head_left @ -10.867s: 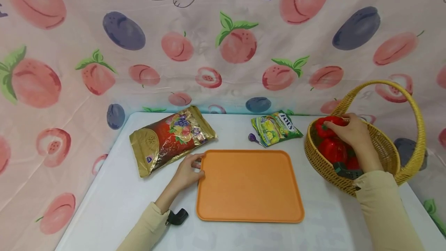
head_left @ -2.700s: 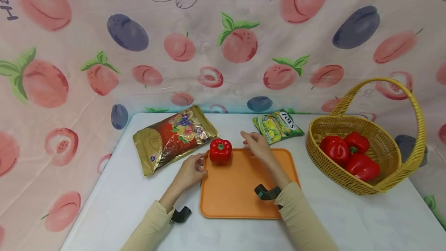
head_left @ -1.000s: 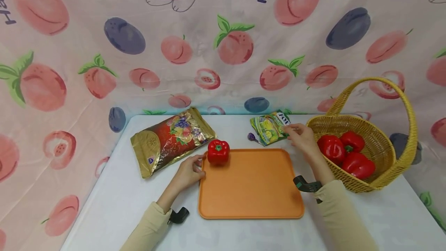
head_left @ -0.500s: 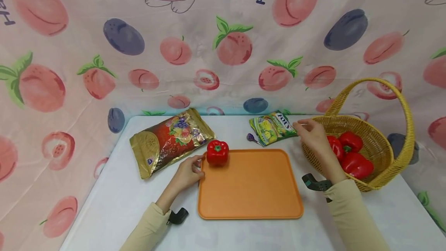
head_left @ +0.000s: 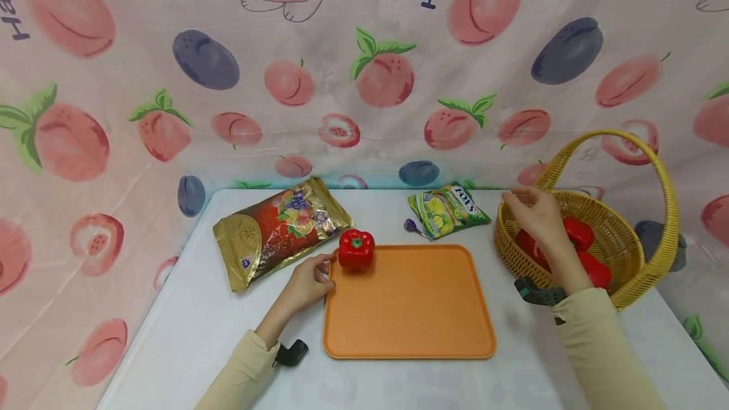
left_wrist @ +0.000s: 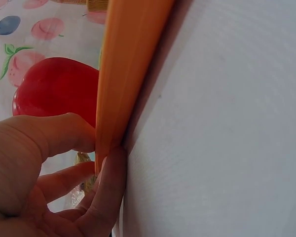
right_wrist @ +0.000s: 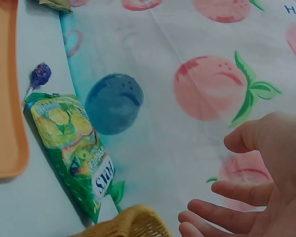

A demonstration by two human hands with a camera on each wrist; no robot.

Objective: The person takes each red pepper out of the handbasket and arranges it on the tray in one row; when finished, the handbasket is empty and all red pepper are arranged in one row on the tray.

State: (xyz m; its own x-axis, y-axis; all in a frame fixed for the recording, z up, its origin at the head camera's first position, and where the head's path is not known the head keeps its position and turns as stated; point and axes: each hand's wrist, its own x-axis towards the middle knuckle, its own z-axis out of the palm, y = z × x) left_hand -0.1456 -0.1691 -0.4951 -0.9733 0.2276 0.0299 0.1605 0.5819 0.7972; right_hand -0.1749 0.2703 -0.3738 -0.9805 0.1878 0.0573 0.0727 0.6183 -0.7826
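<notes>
My left hand [head_left: 305, 282] holds the left edge of an orange tray [head_left: 410, 309]. In the left wrist view its thumb and a finger [left_wrist: 111, 182] lie on either side of the tray's rim [left_wrist: 126, 64]. A red bell pepper [head_left: 356, 250] sits upright in the tray's far left corner, just beyond that hand. My right hand [head_left: 538, 215] is over the left side of a yellow wicker basket [head_left: 626, 223], fingers relaxed and holding nothing. Red bell peppers [head_left: 579, 233] lie inside the basket, partly hidden by the hand and wrist.
A gold and red packet [head_left: 281, 229] lies behind the tray at the left. At the back stands a green Fox's candy bag [head_left: 450, 211], with a purple lollipop [head_left: 411, 225] beside it. The basket's tall handle [head_left: 669, 195] arches up at the right. A fruit-print cloth [head_left: 364, 144] hangs behind the table.
A red bell pepper has gone from the basket to the tray's far left corner. My right hand, empty, has since moved right from the tray to over the basket. The left hand stays at the tray.
</notes>
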